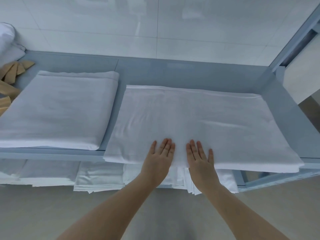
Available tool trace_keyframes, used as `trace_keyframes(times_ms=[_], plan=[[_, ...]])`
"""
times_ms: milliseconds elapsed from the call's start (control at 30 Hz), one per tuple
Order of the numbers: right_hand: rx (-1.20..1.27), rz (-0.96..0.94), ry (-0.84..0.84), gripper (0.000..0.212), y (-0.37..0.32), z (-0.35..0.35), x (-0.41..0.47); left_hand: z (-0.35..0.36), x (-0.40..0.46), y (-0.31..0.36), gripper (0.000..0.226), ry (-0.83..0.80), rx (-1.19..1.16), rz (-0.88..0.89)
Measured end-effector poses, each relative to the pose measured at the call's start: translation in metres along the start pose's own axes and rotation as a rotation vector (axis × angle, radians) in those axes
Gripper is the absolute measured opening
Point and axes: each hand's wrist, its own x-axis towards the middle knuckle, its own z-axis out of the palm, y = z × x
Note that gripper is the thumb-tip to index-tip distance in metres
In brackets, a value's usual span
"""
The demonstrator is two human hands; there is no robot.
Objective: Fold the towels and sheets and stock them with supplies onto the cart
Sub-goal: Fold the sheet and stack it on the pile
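Observation:
A folded white sheet (204,122) lies flat on the right half of the grey-blue cart's top shelf (173,70), its near edge overhanging the shelf front. My left hand (158,158) and my right hand (200,160) rest side by side, palms down with straight fingers, on the near edge of that sheet. A second folded white sheet (58,110) sits to the left on the same shelf. Below, the lower shelf holds several folded white towels and linens (98,177), partly hidden by my forearms.
Tan packets of supplies (12,73) lie at the shelf's far left, beside a white bundle of cloth (7,40). A white tiled wall (155,23) rises behind the cart. The cart's upright frame (294,37) stands at the right. Beige floor (52,213) lies in front.

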Motion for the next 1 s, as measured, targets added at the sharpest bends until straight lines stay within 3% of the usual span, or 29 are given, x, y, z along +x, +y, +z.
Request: trace_keyframes(times_ms=[200, 333, 400, 467, 567, 667, 767, 867, 1000], plan=[[0.007, -0.003, -0.062, 0.074, 0.001, -0.005, -0.002, 0.003, -0.059, -0.071, 0.062, 0.097, -0.169, -0.210], [0.099, -0.014, -0.132, 0.074, 0.004, -0.011, -0.001, 0.009, -0.081, -0.109, 0.063, -0.200, -0.248, -0.317], [0.182, -0.015, -0.186, 0.072, 0.007, -0.016, 0.005, 0.003, -0.078, -0.104, 0.079, -0.289, -0.217, -0.307], [0.227, 0.019, -0.167, 0.070, 0.014, -0.021, 0.015, -0.005, -0.064, -0.086, 0.093, -0.228, -0.262, -0.285], [0.175, 0.145, -0.029, 0.082, 0.034, -0.025, 0.043, -0.008, -0.025, -0.058, 0.081, -0.070, -0.376, -0.264], [0.135, 0.245, -0.059, 0.090, 0.052, -0.025, 0.079, -0.004, 0.026, -0.042, 0.085, -0.075, -0.370, -0.281], [0.134, 0.280, -0.062, 0.107, 0.053, -0.019, 0.112, 0.011, 0.059, -0.057, 0.096, -0.129, -0.340, -0.402], [0.121, 0.271, -0.015, 0.121, 0.039, -0.019, 0.143, 0.025, 0.062, -0.083, 0.108, -0.077, -0.348, -0.545], [0.171, 0.228, 0.022, 0.131, -0.010, -0.029, 0.194, 0.033, 0.056, -0.092, 0.113, -0.008, -0.343, -0.600]])
